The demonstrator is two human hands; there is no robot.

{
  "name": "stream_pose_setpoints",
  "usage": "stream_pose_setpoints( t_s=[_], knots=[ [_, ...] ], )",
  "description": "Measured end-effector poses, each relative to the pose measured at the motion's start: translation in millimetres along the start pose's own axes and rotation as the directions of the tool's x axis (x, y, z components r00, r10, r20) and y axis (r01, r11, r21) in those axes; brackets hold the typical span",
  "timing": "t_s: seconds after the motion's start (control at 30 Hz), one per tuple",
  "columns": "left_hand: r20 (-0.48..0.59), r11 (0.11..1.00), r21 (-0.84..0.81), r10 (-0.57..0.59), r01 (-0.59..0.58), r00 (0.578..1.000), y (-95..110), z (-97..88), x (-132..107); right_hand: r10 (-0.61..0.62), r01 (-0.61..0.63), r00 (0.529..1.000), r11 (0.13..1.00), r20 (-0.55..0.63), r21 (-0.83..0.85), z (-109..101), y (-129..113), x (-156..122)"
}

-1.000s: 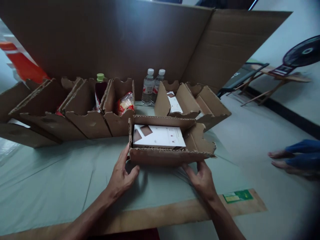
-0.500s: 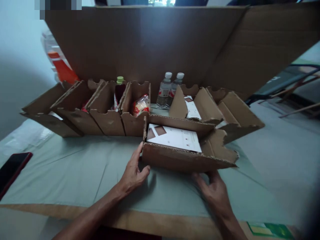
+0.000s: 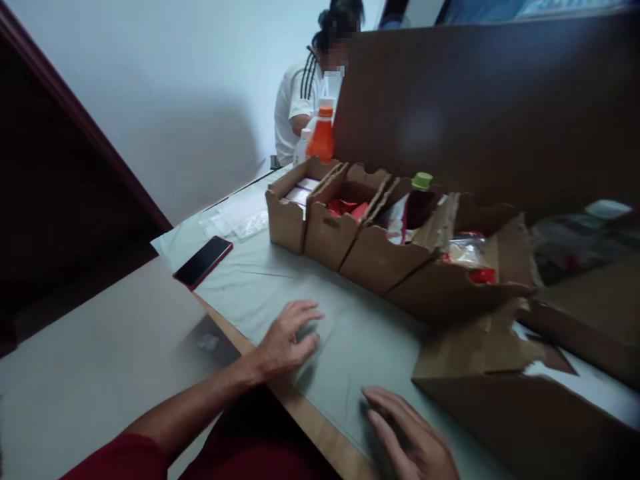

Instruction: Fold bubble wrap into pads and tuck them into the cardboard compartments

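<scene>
My left hand point(image 3: 290, 339) hovers over the pale green cloth point(image 3: 250, 287) near the table's front edge, fingers apart and holding nothing. Lower right, my right hand point(image 3: 407, 433) is also empty, its fingers loosely spread beside the nearest cardboard bin point(image 3: 465, 353). That bin has a white box point(image 3: 590, 380) with brown shapes inside. Behind stands a row of cardboard bins point(image 3: 325, 243). They contain white boxes point(image 3: 300, 191), red packets point(image 3: 347, 208), a bottle with a green cap point(image 3: 423, 181) and a red-and-clear food packet point(image 3: 467, 252).
A phone point(image 3: 204, 260) lies at the table's left edge, with clear plastic bags point(image 3: 245, 217) behind it. An orange bottle point(image 3: 321, 139) stands behind the bins. A tall cardboard panel point(image 3: 480, 100) rises at the back. A person in a white shirt point(image 3: 295, 100) is beyond the table.
My view has swung to the left. Both hands have come away from the front bin holding the white box, and the person beyond the table is now visible.
</scene>
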State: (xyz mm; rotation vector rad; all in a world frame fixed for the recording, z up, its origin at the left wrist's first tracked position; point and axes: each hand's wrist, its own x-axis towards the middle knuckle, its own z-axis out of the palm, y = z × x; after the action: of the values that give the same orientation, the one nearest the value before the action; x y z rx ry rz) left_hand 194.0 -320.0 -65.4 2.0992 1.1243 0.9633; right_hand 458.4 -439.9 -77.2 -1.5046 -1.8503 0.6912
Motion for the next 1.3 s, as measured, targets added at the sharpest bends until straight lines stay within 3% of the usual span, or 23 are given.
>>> stream_pose_setpoints(
  t_s=[0.1,0.2,0.3,0.43,0.63,0.8,1.07,1.2,1.3],
  knots=[
    [-0.115,0.923,0.365,-0.084,0.121,0.99,-47,-61.8,30,-0.029,0.018,0.983,0.998,0.179,0.065,31,-35,67],
    [-0.211,0.845,0.465,-0.181,0.262,0.96,-97,-117.9,68,0.032,-0.056,0.977,0.992,0.212,0.109,50,-43,103],
    [-0.278,0.782,0.505,-0.253,0.365,0.927,-138,-157.1,107,0.13,-0.15,0.98,0.981,0.153,0.126,60,-37,112],
    [-0.315,0.726,0.534,-0.307,0.435,0.898,-173,-182.4,153,0.185,-0.193,0.98,0.973,0.077,0.129,65,-27,107],
    [-0.252,0.691,0.529,-0.427,0.493,0.868,-203,-189.3,192,0.201,-0.202,0.979,0.97,0.022,0.134,69,-26,102],
    [-0.242,0.705,0.488,-0.458,0.515,0.856,-202,-207.5,202,0.211,-0.212,0.977,0.964,0.029,0.157,69,-31,105],
    [-0.122,0.78,0.423,-0.456,0.462,0.881,-167,-232.6,197,0.241,-0.253,0.967,0.948,0.083,0.194,65,-43,113],
    [-0.228,0.804,0.395,-0.382,0.444,0.895,-139,-241.9,186,0.247,-0.262,0.964,0.943,0.096,0.205,61,-48,112],
    [-0.326,0.832,0.399,-0.263,0.385,0.908,-110,-241.4,160,0.265,-0.292,0.954,0.926,0.14,0.24,56,-55,109]
  ],
)
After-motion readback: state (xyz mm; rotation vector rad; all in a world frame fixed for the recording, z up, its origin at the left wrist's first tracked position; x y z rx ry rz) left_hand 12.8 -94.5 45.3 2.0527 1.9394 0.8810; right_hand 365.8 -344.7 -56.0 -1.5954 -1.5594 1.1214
